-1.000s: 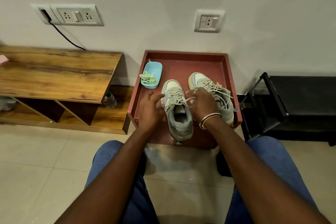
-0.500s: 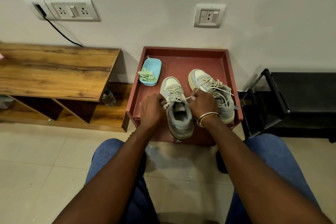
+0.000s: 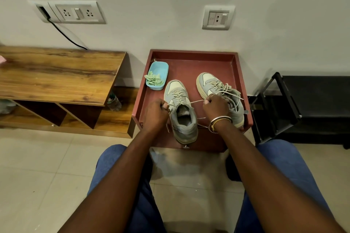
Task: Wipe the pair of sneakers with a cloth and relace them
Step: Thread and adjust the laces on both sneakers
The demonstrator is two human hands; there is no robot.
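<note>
Two grey and cream sneakers stand on a red tray-top stand (image 3: 191, 62). The left sneaker (image 3: 181, 111) sits between my hands, its heel toward me. My left hand (image 3: 156, 114) is closed on one lace end at the shoe's left side. My right hand (image 3: 216, 108) pinches the other lace end (image 3: 197, 101), which runs taut from the top eyelets. The right sneaker (image 3: 214, 85) lies behind my right hand with loose, tangled laces. A green cloth (image 3: 153, 79) rests in a light blue dish (image 3: 161, 68) at the tray's back left.
A wooden bench (image 3: 56, 73) with open shelves stands to the left, with a bottle (image 3: 114, 102) beside it. A black rack (image 3: 303, 104) is on the right. The wall behind carries two socket plates and a black cable. My blue-trousered knees are below, over a tiled floor.
My hands closed on the left sneaker's lace ends and drew apart, the right hand moving right and pulling the lace taut.
</note>
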